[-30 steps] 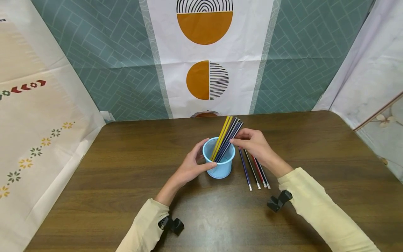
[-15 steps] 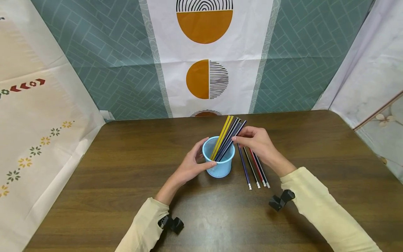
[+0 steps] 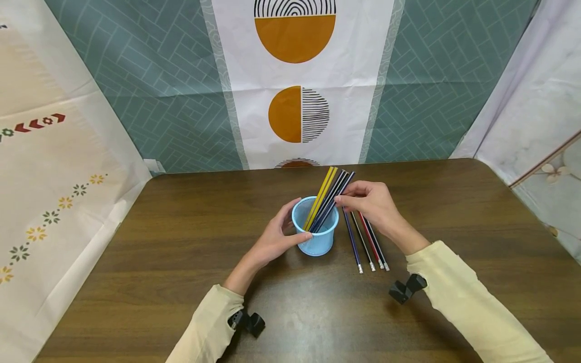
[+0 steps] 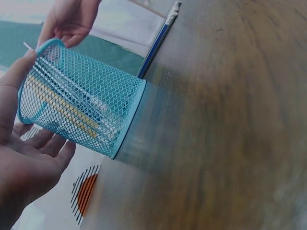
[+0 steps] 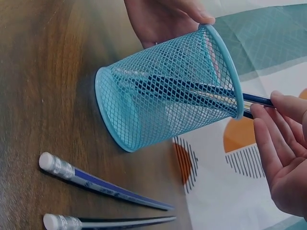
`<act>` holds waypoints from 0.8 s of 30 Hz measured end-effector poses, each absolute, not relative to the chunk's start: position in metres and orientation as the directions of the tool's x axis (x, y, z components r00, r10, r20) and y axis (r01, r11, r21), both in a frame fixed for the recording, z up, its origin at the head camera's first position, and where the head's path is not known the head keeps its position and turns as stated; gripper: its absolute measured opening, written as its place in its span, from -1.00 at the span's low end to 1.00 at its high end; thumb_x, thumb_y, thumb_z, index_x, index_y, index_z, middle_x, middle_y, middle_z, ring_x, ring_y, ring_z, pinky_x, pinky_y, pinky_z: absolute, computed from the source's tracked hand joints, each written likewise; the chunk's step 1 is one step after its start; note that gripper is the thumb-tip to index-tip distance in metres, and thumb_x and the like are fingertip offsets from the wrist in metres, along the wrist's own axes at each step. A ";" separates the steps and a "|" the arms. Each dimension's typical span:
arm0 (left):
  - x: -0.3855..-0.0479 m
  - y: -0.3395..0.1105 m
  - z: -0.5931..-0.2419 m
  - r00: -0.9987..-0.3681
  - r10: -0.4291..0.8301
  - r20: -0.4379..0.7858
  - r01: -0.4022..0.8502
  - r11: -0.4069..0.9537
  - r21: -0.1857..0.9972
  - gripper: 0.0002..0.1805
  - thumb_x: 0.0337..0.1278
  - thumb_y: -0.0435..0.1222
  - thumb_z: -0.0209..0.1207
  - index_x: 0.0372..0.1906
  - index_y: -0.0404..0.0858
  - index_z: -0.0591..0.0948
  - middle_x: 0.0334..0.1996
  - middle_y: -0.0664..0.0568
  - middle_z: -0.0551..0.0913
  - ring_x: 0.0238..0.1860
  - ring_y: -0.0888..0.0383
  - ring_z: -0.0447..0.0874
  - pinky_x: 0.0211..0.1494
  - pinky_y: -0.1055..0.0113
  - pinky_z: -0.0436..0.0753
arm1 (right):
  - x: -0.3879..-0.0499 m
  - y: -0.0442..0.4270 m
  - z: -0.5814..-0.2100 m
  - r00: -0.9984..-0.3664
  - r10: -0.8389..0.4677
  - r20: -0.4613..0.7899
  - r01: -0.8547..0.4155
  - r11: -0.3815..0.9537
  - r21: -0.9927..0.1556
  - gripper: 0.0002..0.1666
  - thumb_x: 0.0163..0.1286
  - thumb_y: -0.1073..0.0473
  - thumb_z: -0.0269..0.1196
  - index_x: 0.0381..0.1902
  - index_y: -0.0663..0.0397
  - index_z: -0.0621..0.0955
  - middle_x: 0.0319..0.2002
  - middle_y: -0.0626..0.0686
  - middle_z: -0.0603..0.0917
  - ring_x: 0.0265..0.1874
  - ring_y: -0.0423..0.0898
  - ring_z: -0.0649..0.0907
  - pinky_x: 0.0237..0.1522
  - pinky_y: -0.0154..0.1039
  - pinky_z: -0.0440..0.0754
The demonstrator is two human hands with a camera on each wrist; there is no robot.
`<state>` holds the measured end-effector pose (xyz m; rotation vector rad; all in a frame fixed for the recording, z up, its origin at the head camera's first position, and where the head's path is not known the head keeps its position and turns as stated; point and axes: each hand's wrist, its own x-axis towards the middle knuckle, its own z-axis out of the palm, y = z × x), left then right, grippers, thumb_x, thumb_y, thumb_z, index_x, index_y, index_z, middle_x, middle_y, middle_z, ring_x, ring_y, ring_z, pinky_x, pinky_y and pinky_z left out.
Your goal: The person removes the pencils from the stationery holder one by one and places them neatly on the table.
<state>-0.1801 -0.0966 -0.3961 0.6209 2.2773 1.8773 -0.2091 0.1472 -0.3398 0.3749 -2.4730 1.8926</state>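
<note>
Steadying the blue mesh pencil cup [image 3: 317, 246] from its near-left side, the person's left hand [image 3: 278, 240] has its thumb over the front of the rim and its fingers curled round the far wall. From where I stand, that grip looks meant to keep so light a cup from skidding or tipping while the other hand works at its mouth. The cup stands upright on the wooden table [image 3: 159, 252], its base flat against the top.

The right hand [image 3: 369, 202] pinches a dark blue pencil [image 5: 259, 99] between thumb and fingertips, just outside the rim, with its lower part inside the cup. Holding it by the upper stretch seems sensible, as it leaves the fingers clear of the mouth. Two yellow pencils [image 3: 324, 196] and several dark ones lean the same way, towards the far right, probably because they are too long to do anything but rest on the rim. Just right of the cup, four loose pencils [image 3: 364, 243] lie side by side, erasers towards the person.

Compared with a second ago, the right hand sits slightly further right, and the pinched pencil's top stands out more from the bunch. The left hand's hold, the cup and the loose row look unchanged.
</note>
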 end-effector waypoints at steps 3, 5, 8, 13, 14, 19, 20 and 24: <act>-0.180 -0.097 -0.397 -0.907 0.388 0.163 0.234 0.142 0.962 -0.11 0.07 -0.39 0.35 0.47 -0.23 0.15 0.33 -0.12 0.35 0.33 0.02 0.30 0.35 0.05 0.29 | -0.207 0.147 -0.339 -0.966 -0.203 0.160 -0.208 0.243 -0.947 -0.75 0.20 0.30 0.39 -0.24 0.42 0.65 -0.35 0.16 0.72 -0.39 0.05 0.72 -0.35 -0.17 0.70; -0.180 -0.097 -0.397 -0.906 0.389 0.167 0.237 0.139 0.961 -0.11 0.07 -0.40 0.35 0.47 -0.23 0.15 0.33 -0.12 0.35 0.33 0.02 0.30 0.35 0.04 0.29 | -0.206 0.146 -0.338 -0.961 -0.217 0.170 -0.221 0.238 -0.946 -0.74 0.21 0.30 0.38 -0.23 0.43 0.65 -0.33 0.19 0.72 -0.37 0.03 0.72 -0.35 -0.16 0.70; -0.180 -0.097 -0.397 -0.905 0.389 0.171 0.240 0.136 0.961 -0.11 0.07 -0.40 0.35 0.47 -0.23 0.15 0.33 -0.12 0.35 0.33 0.02 0.30 0.35 0.05 0.29 | -0.205 0.146 -0.337 -0.956 -0.231 0.182 -0.238 0.244 -0.940 -0.73 0.23 0.29 0.37 -0.21 0.43 0.65 -0.30 0.21 0.72 -0.35 0.05 0.73 -0.31 -0.13 0.70; -0.180 -0.097 -0.397 -0.903 0.390 0.178 0.244 0.125 0.962 -0.11 0.06 -0.42 0.35 0.47 -0.26 0.15 0.32 -0.14 0.35 0.33 0.01 0.30 0.35 0.05 0.29 | -0.204 0.147 -0.336 -0.948 -0.243 0.205 -0.273 0.292 -0.917 -0.76 0.27 0.27 0.35 -0.21 0.38 0.66 -0.31 0.20 0.72 -0.36 0.04 0.73 -0.29 -0.22 0.69; -0.181 -0.097 -0.397 -0.902 0.391 0.180 0.244 0.121 0.962 -0.12 0.07 -0.42 0.35 0.46 -0.26 0.15 0.32 -0.14 0.35 0.33 0.00 0.30 0.35 0.04 0.29 | -0.204 0.147 -0.335 -0.946 -0.245 0.213 -0.283 0.298 -0.912 -0.77 0.28 0.27 0.34 -0.21 0.38 0.65 -0.31 0.20 0.72 -0.37 0.00 0.73 -0.29 -0.25 0.69; -0.180 -0.096 -0.397 -0.901 0.391 0.186 0.247 0.110 0.963 -0.13 0.06 -0.45 0.34 0.46 -0.27 0.16 0.32 -0.16 0.36 0.32 -0.01 0.31 0.34 0.04 0.30 | -0.204 0.147 -0.334 -0.935 -0.249 0.250 -0.314 0.262 -0.913 -0.80 0.33 0.36 0.27 -0.15 0.44 0.61 -0.24 0.26 0.69 -0.39 -0.15 0.72 -0.26 -0.22 0.69; -0.181 -0.096 -0.397 -0.902 0.390 0.186 0.247 0.111 0.963 -0.13 0.06 -0.45 0.34 0.46 -0.27 0.16 0.31 -0.16 0.36 0.32 -0.01 0.31 0.34 0.05 0.30 | -0.204 0.147 -0.334 -0.935 -0.249 0.254 -0.315 0.248 -0.916 -0.81 0.33 0.38 0.25 -0.14 0.45 0.60 -0.23 0.28 0.68 -0.38 -0.15 0.72 -0.25 -0.21 0.69; -0.181 -0.096 -0.396 -0.902 0.391 0.184 0.245 0.113 0.963 -0.13 0.06 -0.45 0.34 0.46 -0.27 0.16 0.32 -0.15 0.35 0.32 0.00 0.31 0.35 0.05 0.30 | -0.204 0.147 -0.330 -0.931 -0.247 0.271 -0.324 0.212 -0.922 -0.82 0.34 0.44 0.21 -0.13 0.48 0.57 -0.20 0.31 0.66 -0.34 -0.15 0.72 -0.22 -0.19 0.68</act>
